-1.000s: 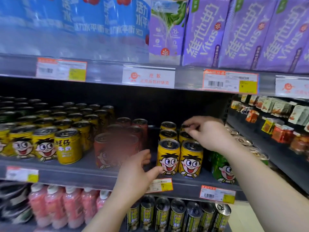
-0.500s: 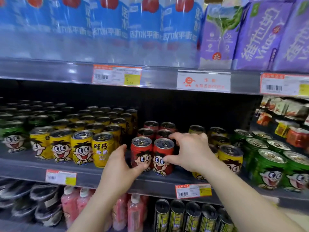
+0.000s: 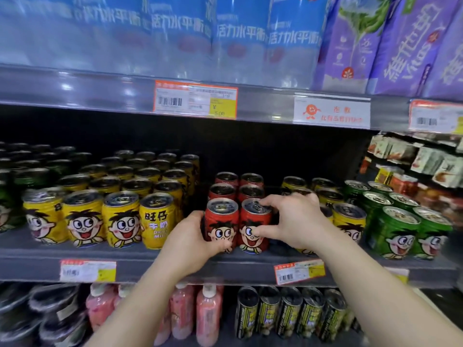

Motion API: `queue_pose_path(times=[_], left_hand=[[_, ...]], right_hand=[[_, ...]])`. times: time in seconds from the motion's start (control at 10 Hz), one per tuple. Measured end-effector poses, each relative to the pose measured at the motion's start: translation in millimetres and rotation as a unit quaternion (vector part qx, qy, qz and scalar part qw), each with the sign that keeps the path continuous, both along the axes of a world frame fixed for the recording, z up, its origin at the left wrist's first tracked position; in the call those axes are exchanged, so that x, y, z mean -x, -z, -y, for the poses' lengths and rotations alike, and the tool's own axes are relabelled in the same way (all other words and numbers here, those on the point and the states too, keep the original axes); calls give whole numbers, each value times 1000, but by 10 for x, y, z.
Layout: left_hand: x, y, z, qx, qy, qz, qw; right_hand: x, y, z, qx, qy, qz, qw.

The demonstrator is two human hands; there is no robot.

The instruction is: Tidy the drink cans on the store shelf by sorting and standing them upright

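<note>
Two rows of red cartoon-face cans stand upright at the middle of the shelf (image 3: 140,256). My left hand (image 3: 190,242) wraps the left side and base of the front left red can (image 3: 221,221). My right hand (image 3: 294,220) grips the front right red can (image 3: 254,227), fingers on its top rim and thumb on its face. Yellow cans (image 3: 120,219) stand in rows to the left. More yellow cans (image 3: 349,220) stand behind my right hand, partly hidden. Green cans (image 3: 398,231) stand at the right.
Blue bottle packs (image 3: 238,38) and purple cartons (image 3: 406,46) fill the shelf above. Pink bottles (image 3: 208,311) and dark yellow-labelled cans (image 3: 288,311) stand on the shelf below. Price tags (image 3: 299,271) hang on the shelf edge. A snack rack (image 3: 431,166) lies to the right.
The view has moved left and closer. My left hand has closed onto the front left red can. My right hand has shifted further onto the front right red can.
</note>
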State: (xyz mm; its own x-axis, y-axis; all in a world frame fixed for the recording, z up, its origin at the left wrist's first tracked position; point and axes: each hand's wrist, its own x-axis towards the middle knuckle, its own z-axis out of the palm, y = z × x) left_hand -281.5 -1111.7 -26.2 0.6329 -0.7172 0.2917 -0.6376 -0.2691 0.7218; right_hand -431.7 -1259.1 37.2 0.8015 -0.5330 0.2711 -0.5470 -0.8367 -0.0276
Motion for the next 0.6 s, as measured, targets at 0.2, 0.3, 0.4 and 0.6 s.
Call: queue_pose_path(times=[0.2, 0.3, 0.4, 0.6], left_hand=[[-24, 31, 20, 5, 3, -4, 1000], [15, 15, 14, 9, 1, -2, 1000], [59, 2, -4, 10, -6, 1, 1000], [588, -78, -301, 74, -102, 87, 988]], right_hand=[[30, 5, 45, -31, -5, 7, 999], [24, 55, 104, -51, 3, 18, 999], [16, 59, 61, -41, -1, 6, 999], [457, 143, -253, 11, -19, 57, 998]])
